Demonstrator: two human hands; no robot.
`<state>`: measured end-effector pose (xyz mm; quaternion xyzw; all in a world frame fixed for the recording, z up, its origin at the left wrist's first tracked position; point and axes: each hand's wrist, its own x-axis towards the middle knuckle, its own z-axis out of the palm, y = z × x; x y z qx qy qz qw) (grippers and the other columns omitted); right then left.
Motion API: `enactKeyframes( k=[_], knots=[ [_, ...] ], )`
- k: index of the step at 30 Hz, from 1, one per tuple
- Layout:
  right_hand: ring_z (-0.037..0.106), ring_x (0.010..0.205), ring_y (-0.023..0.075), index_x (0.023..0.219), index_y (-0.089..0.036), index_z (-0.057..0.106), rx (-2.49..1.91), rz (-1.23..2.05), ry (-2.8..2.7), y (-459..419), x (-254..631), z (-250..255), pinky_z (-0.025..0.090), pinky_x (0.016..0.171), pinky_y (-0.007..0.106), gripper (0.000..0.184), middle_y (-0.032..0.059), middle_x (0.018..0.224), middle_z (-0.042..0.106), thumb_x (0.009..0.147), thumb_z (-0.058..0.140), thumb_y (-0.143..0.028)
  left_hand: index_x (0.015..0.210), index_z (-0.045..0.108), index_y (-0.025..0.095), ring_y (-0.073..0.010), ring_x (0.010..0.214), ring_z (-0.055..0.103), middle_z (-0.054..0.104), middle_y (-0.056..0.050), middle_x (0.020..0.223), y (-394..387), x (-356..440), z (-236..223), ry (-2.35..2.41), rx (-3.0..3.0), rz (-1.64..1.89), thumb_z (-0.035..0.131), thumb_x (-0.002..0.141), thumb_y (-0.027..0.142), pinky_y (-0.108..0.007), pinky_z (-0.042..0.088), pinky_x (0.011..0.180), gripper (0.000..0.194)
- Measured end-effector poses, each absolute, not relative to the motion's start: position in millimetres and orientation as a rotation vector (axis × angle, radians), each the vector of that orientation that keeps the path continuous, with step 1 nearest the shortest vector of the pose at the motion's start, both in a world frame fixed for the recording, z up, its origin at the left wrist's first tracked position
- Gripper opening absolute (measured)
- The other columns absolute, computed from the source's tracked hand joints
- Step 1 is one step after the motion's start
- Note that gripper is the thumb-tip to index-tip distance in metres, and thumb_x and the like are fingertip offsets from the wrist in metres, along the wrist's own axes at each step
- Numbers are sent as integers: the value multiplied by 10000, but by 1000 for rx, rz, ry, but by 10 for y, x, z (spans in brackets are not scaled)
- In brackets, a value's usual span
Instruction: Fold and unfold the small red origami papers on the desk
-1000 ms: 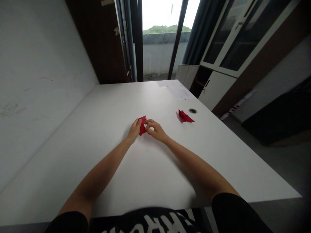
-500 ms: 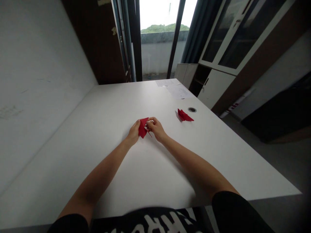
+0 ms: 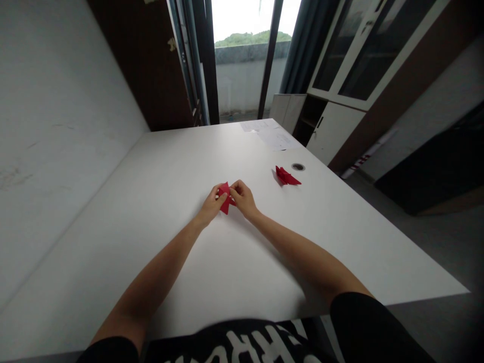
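Note:
Between my hands, over the middle of the white table (image 3: 181, 166), is a piece of folded red paper (image 3: 224, 205). My left hand (image 3: 212, 205) is closed on its left side, thumb lying across the front face. At the right edge my right hand (image 3: 243, 198) pinches the paper with curled fingers. A small red flap shows below the right fingertips. Which fold the right fingers grip is hidden. Farther right lies a second folded red paper piece (image 3: 287, 176), with pointed, wing-like parts spread on the tabletop.
A round cable hole (image 3: 298, 167) sits just beyond the second red piece. Printed sheets (image 3: 278, 138) lie at the table's far right corner. A wall (image 3: 56, 126) borders the left side, and white cabinets (image 3: 336, 131) stand at the back right.
The red paper in my hands has turned and looks narrower. My left thumb has come over its front. My right hand stays at the right edge. The view has shifted slightly.

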<state>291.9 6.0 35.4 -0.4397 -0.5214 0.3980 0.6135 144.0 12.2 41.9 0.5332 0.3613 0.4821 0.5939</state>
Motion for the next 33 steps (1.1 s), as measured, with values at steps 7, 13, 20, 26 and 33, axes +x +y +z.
enactKeyframes(
  k=[7,13,20,26,33],
  knots=[
    [592,678,142,836,-228,463,-896,920,-1139,20,2889,464,488,689,305,220,-26,709,599,908,601,-384,1165,664,164,-120,784,638,713,-67,1003,151,1372,501,745,954,1021,772,843,438,-220,480,653,437],
    [592,640,142,847,-230,461,-878,881,-1151,4,2885,469,464,645,300,195,-30,684,606,929,588,-353,1103,660,155,-106,596,606,678,-46,820,190,1281,580,735,630,755,541,991,488,-198,359,417,371],
    [585,669,145,851,-234,472,-925,822,-1198,-81,2879,540,471,680,310,166,-30,701,595,933,573,-338,1051,648,145,-100,507,530,564,-10,669,202,1238,584,604,613,704,409,1021,549,-205,436,444,470],
    [567,647,143,822,-231,456,-899,829,-1157,-102,2881,585,466,666,311,160,-30,675,569,924,564,-292,1056,645,132,-51,431,320,453,21,640,106,1232,738,515,592,716,403,1033,503,-152,286,360,444],
    [578,697,145,875,-231,484,-840,790,-1133,-95,2888,644,503,684,324,177,5,794,622,948,568,-369,712,523,192,-57,431,233,302,46,584,30,1140,836,511,648,803,452,1024,494,-185,311,418,440]
  ],
)
